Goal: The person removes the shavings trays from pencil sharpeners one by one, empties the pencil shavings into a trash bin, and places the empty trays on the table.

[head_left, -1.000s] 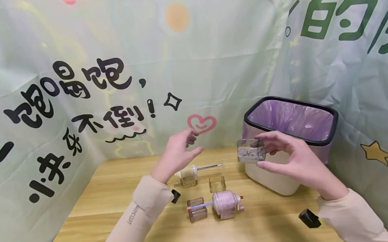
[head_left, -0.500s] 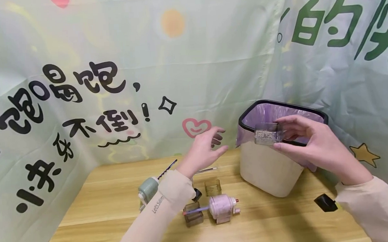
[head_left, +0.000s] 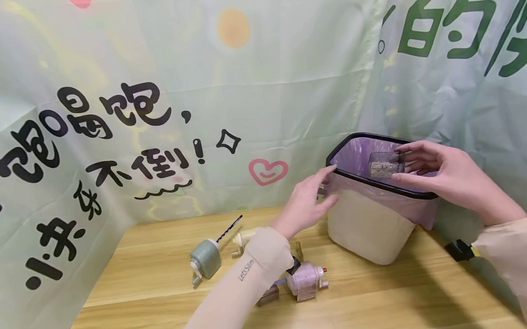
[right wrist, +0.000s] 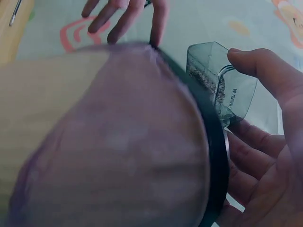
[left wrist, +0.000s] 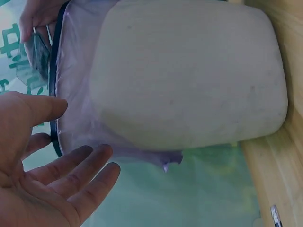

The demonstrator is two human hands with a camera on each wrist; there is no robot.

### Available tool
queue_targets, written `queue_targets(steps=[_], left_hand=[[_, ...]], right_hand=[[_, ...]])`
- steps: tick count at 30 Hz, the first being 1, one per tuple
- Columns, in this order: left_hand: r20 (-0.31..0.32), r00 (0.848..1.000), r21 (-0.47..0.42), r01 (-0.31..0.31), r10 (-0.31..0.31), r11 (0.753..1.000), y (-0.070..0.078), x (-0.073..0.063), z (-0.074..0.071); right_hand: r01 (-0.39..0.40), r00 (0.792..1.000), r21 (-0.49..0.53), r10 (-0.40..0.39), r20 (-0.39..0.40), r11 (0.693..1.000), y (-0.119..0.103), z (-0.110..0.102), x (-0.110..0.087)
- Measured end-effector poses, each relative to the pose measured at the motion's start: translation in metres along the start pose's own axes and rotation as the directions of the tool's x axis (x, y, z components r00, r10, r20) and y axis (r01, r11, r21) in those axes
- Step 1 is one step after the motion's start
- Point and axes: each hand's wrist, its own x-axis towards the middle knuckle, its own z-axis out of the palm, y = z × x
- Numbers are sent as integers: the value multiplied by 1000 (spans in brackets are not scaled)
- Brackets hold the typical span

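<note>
My right hand pinches a clear shavings drawer by its right side, thumb in front and fingers behind. Grey pencil shavings lie inside it. The drawer is over the opening of a trash bin, which is cream, with a purple liner and a black rim. At the bin's left corner my left hand is spread, index fingertip right at the rim. The left wrist view shows this left hand with its fingers extended and apart, nothing in its grasp.
On the table lie a grey-green crank pencil sharpener with a dark pencil in it, a pink sharpener and a cream sharpener. The left sleeve partly covers two loose drawers, one brown, one yellowish. Printed cloth hangs behind.
My right hand has carried the shavings drawer rightward and up, from in front of the bin to over its opening. My left hand has moved right to the bin's rim.
</note>
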Motion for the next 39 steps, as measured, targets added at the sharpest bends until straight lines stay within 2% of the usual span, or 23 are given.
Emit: queue_targets(steps=[3,14,24,29,39], left_hand=[[-3,1000,34,0,0,999,3,2,5],[-12,1000,56,2,-2,998,5,1,10],[20,999,52,33,-34,998,4,1,12],[46,998,60,44,-47,997,6,3,11],[31,994,100,98,-102,990,9,9,8]], right_hand=[[-11,1000,-30,11,5,999,7,-4,4],[-30,998,-69,33,44,997,22,-12,11],[-32,998,-142,40,51,989,18,-16,15],[-7,998,-193,19,60,981,13,-19,16],[24,996,-240,-4,84,971,6,-22,18]])
